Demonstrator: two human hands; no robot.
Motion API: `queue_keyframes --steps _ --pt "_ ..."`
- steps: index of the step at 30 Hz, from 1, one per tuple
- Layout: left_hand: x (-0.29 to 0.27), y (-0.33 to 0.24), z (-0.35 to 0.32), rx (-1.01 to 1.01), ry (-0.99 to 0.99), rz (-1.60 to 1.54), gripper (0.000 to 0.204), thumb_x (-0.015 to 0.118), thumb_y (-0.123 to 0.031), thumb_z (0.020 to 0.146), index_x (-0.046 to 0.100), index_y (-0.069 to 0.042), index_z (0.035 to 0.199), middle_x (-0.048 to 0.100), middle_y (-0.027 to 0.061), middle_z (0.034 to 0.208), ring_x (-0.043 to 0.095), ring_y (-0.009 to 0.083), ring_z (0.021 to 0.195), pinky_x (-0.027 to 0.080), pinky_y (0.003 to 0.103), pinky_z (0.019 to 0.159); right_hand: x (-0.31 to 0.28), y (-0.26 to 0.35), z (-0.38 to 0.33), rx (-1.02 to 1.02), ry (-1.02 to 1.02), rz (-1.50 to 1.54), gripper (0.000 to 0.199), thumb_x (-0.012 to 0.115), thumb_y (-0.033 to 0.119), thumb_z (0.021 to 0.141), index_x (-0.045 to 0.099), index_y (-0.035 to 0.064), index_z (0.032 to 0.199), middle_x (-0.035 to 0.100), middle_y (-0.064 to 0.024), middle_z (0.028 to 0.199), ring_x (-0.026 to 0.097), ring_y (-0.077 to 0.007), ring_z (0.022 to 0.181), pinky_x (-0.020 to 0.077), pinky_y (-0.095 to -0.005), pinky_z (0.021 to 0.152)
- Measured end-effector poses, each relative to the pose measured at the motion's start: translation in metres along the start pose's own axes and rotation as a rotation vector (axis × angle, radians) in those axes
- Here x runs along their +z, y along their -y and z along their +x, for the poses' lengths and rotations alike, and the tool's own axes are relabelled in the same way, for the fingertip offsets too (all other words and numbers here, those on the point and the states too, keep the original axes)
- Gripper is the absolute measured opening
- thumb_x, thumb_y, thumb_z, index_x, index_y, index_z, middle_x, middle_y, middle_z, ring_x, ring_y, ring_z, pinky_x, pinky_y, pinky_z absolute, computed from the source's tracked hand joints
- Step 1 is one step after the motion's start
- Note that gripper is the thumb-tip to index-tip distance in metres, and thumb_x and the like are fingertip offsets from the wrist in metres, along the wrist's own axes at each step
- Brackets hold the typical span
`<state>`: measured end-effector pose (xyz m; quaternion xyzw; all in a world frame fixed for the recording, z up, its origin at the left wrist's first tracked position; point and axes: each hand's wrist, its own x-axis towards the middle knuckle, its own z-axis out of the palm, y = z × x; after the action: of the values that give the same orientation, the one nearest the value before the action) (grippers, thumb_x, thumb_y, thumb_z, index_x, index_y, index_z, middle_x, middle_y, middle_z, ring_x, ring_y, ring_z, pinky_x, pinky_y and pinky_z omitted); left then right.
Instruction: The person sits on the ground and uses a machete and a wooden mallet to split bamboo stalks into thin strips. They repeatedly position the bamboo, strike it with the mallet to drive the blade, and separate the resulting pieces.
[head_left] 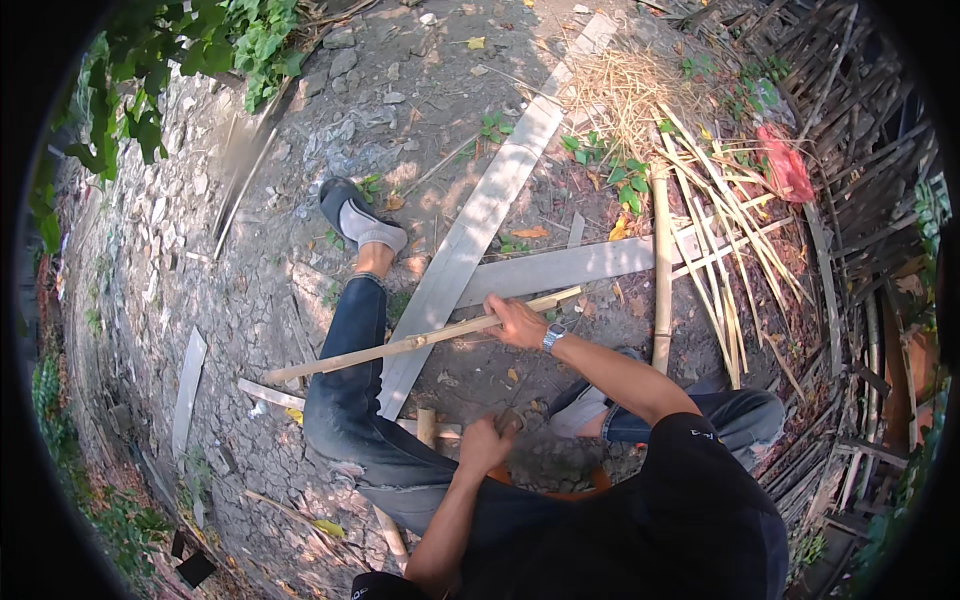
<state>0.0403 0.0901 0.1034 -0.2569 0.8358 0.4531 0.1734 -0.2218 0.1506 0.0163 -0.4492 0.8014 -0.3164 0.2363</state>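
Note:
My right hand (518, 322), with a metal watch (553, 337) on its wrist, is closed round a split bamboo strip (420, 341) near its right end. The strip runs leftward across my left knee, and its left end juts out past the leg. Lower down, close to my lap, my left hand (487, 443) is a fist. Something small and brownish shows at its right side, too indistinct to name. Beside that fist a short bamboo piece (427, 427) sticks up near my left thigh.
Long grey boards (490, 205) lie on cracked soil ahead of me. To the right are a bamboo pole (661, 265), several pale split strips (715, 260), straw-like shavings (620, 85) and a red plastic bag (785, 165). A stick pile (850, 110) borders the right side; leafy plants (265, 45) hang upper left.

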Motion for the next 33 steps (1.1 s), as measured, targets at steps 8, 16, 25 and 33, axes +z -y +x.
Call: queue_keyframes --steps 8,16,25,33 --pt "0.005 0.003 0.002 0.021 0.008 0.115 0.045 0.072 -0.038 0.089 0.071 0.004 0.105 0.071 0.0321 0.093 0.069 0.0494 0.095 0.054 0.055 0.084 -0.225 0.043 -0.074 -0.065 -0.641 -0.196 0.038 0.073 0.034 0.095 0.067 0.0077 0.122 0.072 -0.0154 0.103 0.07 -0.0357 0.092 0.0551 -0.0441 0.078" --pt "0.007 0.01 0.008 0.119 -0.038 0.17 0.044 0.074 -0.038 0.088 0.072 0.005 0.097 0.071 0.0312 0.09 0.069 0.0502 0.093 0.054 0.054 0.083 -0.385 -0.09 -0.261 0.788 -0.751 -0.733 0.086 0.08 0.042 0.087 0.038 0.017 0.158 0.054 -0.0261 0.137 0.053 -0.0444 0.129 0.0454 -0.0536 0.104" --pt "0.014 -0.01 -0.022 0.082 -0.063 -0.411 0.036 0.072 -0.034 0.096 0.064 0.001 0.09 0.063 0.0111 0.066 0.063 0.0212 0.06 0.049 0.036 0.056 -0.249 0.007 -0.399 0.694 -0.61 0.247 0.05 0.079 0.028 0.09 0.062 0.0036 0.13 0.067 -0.018 0.125 0.064 -0.023 0.116 0.0521 -0.0363 0.098" --pt "0.061 -0.149 -0.11 0.473 -0.13 -0.491 0.029 0.06 -0.025 0.104 0.056 0.002 0.114 0.062 0.0068 0.079 0.06 0.0145 0.064 0.047 0.03 0.058 -0.109 0.174 -0.328 0.368 -0.212 0.582 0.052 0.063 0.042 0.104 0.06 -0.0006 0.133 0.07 -0.0163 0.117 0.068 -0.0217 0.102 0.0541 -0.0365 0.09"
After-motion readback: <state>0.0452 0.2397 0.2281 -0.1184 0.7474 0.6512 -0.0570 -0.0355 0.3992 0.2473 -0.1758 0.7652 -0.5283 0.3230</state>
